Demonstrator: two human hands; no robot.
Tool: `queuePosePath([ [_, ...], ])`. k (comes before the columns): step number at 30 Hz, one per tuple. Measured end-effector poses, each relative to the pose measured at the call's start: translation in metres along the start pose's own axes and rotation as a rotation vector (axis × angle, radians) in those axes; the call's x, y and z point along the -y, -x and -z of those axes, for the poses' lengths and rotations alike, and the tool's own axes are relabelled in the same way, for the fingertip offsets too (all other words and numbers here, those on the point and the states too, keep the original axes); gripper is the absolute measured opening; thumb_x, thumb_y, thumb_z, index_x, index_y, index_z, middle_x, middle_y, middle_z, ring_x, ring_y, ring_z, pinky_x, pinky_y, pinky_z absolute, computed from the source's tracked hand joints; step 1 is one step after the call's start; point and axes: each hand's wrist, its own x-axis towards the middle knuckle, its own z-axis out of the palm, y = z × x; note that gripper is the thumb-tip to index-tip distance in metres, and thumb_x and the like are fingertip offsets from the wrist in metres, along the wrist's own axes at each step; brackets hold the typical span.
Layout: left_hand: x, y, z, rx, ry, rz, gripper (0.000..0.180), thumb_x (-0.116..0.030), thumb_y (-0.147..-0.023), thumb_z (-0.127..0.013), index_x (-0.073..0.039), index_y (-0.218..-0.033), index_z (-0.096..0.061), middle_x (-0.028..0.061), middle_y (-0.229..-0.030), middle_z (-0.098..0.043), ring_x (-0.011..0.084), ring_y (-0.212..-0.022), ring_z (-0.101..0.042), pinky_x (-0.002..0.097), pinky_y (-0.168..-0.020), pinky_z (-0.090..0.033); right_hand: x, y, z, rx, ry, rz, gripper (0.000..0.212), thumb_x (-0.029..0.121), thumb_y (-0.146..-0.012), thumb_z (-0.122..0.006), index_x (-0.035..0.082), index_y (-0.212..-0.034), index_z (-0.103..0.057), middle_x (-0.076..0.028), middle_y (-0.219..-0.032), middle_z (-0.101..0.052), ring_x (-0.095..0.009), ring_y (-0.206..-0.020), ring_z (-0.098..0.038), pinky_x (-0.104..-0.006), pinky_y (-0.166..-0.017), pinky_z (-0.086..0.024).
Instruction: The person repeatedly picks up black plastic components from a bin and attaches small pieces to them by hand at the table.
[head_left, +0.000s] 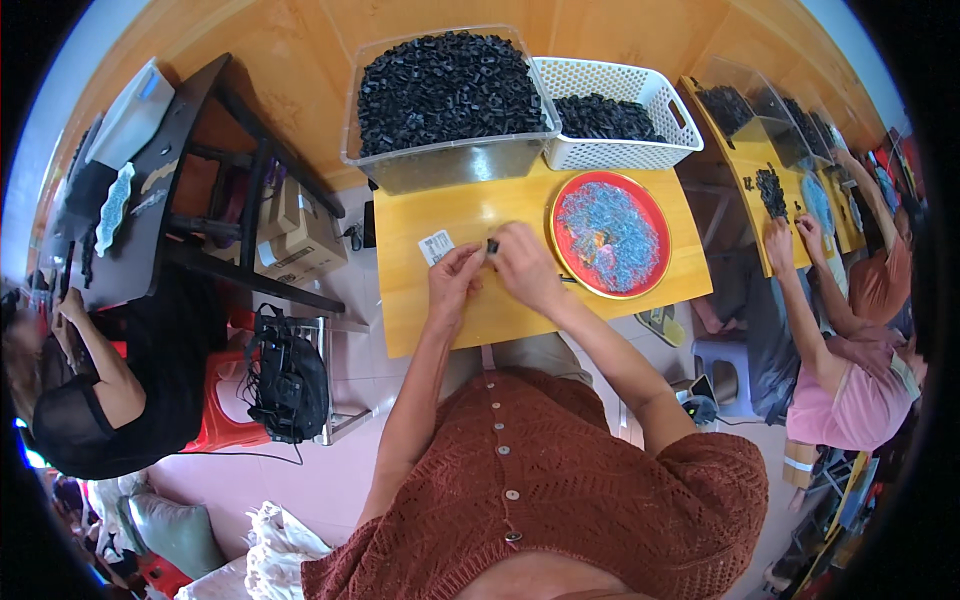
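Observation:
Over the middle of the yellow table [420, 325], my left hand [455, 285] and my right hand [524, 264] meet, fingertips close together. A small black plastic part [492, 246] shows between them; the fingers of both hands are pinched around it. Whether my right fingers also hold something smaller is hidden. To the right of my right hand lies a round red tray [563, 262] filled with small shiny bluish pieces [610, 225], with a few orange and pinkish bits among them. A white printed card [436, 247] rests just left of my left hand.
At the table's back stand a clear bin [440, 172] heaped with black parts and a white perforated basket [625, 152] holding more. A person in black [140, 370] sits at a dark table on the left. People work at another yellow table [745, 205] on the right.

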Motion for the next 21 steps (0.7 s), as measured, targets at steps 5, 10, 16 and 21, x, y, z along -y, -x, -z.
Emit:
queuePosePath([
  [5, 0.008, -0.005, 0.01, -0.013, -0.078, -0.022, 0.028, -0.017, -0.082, -0.062, -0.002, -0.105, -0.056, 0.0012, -0.075, -0.061, 0.004, -0.05, -0.049, 0.0167, -0.044, -0.037, -0.029, -0.065, 0.068, -0.318, 0.244, -0.05, 0.028, 0.004, -0.078, -0.056, -0.002, -0.104, -0.052, -0.019, -0.098, -0.053, -0.034, -0.092, -0.051, -0.0396, -0.08, -0.042],
  [10, 0.011, -0.009, 0.009, 0.048, -0.149, -0.021, 0.027, -0.017, -0.083, -0.061, -0.003, -0.105, -0.056, 0.0023, -0.079, -0.064, 0.0034, -0.048, -0.048, 0.016, -0.043, -0.036, -0.081, -0.1, 0.106, -0.414, 0.429, -0.147, 0.036, 0.004, -0.08, -0.054, -0.003, -0.115, -0.049, -0.02, -0.106, -0.051, -0.034, -0.095, -0.05, -0.0408, -0.084, -0.04],
  [16, -0.033, -0.008, 0.0, 0.034, -0.188, -0.098, 0.025, -0.016, -0.082, -0.06, -0.002, -0.103, -0.058, 0.0032, -0.077, -0.065, 0.0041, -0.049, -0.049, 0.0166, -0.043, -0.037, -0.057, -0.059, 0.098, -0.384, 0.383, -0.147, 0.032, 0.004, -0.08, -0.054, -0.001, -0.112, -0.052, -0.02, -0.104, -0.053, -0.034, -0.097, -0.05, -0.0402, -0.085, -0.04],
  [21, -0.122, -0.074, 0.004, -0.093, -0.412, -0.564, 0.018, -0.015, -0.081, -0.061, 0.0, -0.091, -0.064, 0.0035, -0.069, -0.063, 0.0058, -0.05, -0.052, 0.02, -0.046, -0.041, -0.03, -0.008, 0.089, -0.262, 0.222, -0.267, 0.02, -0.001, -0.077, -0.055, -0.003, -0.096, -0.058, -0.019, -0.092, -0.055, -0.034, -0.088, -0.055, -0.0386, -0.078, -0.044],
])
